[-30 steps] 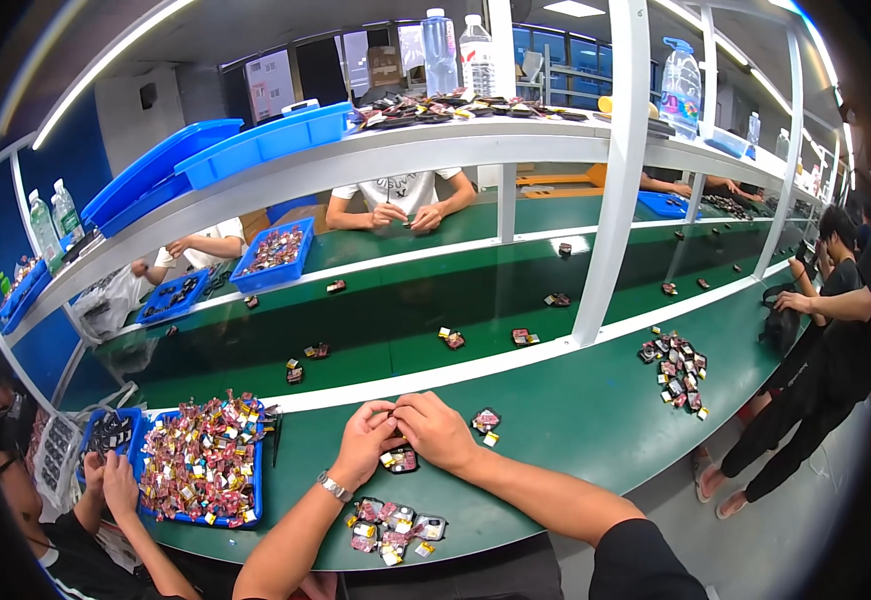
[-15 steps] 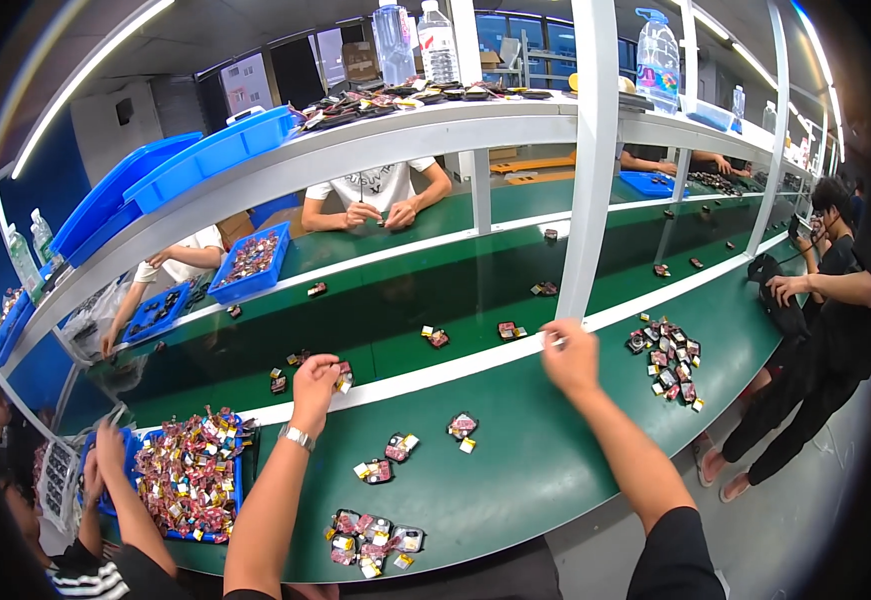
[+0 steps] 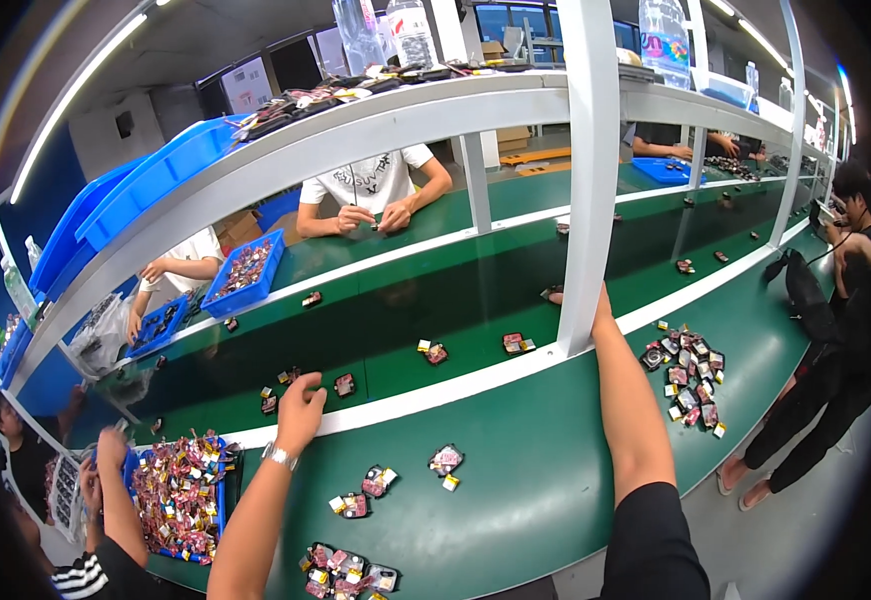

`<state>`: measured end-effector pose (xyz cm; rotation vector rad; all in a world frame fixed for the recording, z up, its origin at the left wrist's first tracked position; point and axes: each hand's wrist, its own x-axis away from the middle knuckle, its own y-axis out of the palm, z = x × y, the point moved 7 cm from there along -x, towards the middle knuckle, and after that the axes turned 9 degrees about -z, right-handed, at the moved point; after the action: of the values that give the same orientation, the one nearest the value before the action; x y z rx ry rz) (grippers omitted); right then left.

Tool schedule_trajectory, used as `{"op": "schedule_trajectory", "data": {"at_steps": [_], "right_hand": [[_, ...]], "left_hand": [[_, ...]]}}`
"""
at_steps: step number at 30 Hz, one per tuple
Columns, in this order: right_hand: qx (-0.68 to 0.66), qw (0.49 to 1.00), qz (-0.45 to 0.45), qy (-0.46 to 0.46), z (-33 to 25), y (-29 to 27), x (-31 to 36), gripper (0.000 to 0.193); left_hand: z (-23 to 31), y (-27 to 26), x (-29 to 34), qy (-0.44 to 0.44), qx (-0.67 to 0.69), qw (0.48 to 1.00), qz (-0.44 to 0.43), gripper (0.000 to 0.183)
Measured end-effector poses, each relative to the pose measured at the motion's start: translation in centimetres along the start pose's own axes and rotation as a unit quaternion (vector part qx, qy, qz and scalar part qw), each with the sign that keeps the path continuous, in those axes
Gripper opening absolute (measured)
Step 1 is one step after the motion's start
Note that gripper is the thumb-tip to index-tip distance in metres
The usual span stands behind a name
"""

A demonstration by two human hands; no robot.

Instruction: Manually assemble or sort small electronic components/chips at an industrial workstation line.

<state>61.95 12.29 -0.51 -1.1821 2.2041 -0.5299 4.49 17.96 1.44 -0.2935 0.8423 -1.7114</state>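
Observation:
My left hand (image 3: 301,412), with a watch at the wrist, hovers by the belt's near white rail, fingers apart and nothing visible in them. A small black-cased electronic part (image 3: 344,384) lies just right of it on the dark green belt (image 3: 396,330). My right hand (image 3: 603,308) reaches across the rail, mostly hidden behind a white post. Its fingertips show left of the post, at a small part on the belt; whether they grip it is hidden. On the green worktop (image 3: 516,440) lie a few loose parts (image 3: 380,482), a front pile (image 3: 341,575) and a right pile (image 3: 691,375).
The white post (image 3: 588,180) stands between my arms, under an overhead shelf (image 3: 406,112) with bottles and blue trays. A heaped blue tray (image 3: 222,505) is at left, beside another person's hands (image 3: 111,450). People sit across the belt; another stands at right with a black bag (image 3: 811,305).
My right hand has moved forward over the belt, behind the post. My left hand has drawn slightly away from the part beside it. The view has shifted a little.

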Motion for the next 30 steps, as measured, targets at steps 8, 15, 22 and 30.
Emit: {"op": "schedule_trajectory", "data": {"at_steps": [8, 15, 22, 30], "right_hand": [[-0.094, 0.994, 0.005, 0.056, 1.1, 0.0, -1.0, 0.032], [-0.017, 0.973, 0.231, -0.004, -5.1, -7.9, 5.5, 0.036], [-0.010, 0.982, 0.013, -0.188, -18.2, -7.7, 16.9, 0.058], [0.020, 0.850, -0.359, -0.385, -31.7, 10.1, 26.6, 0.064]], "left_hand": [[2.1, -0.3, 8.2, 0.055, 0.040, 0.997, -0.028, 0.022], [2.6, -1.8, 9.4, 0.079, 0.068, 0.994, 0.040, 0.020], [4.3, -0.1, 9.9, 0.039, 0.211, 0.975, -0.060, 0.019], [8.7, 3.4, 12.5, -0.035, 0.460, 0.826, -0.324, 0.034]]}}
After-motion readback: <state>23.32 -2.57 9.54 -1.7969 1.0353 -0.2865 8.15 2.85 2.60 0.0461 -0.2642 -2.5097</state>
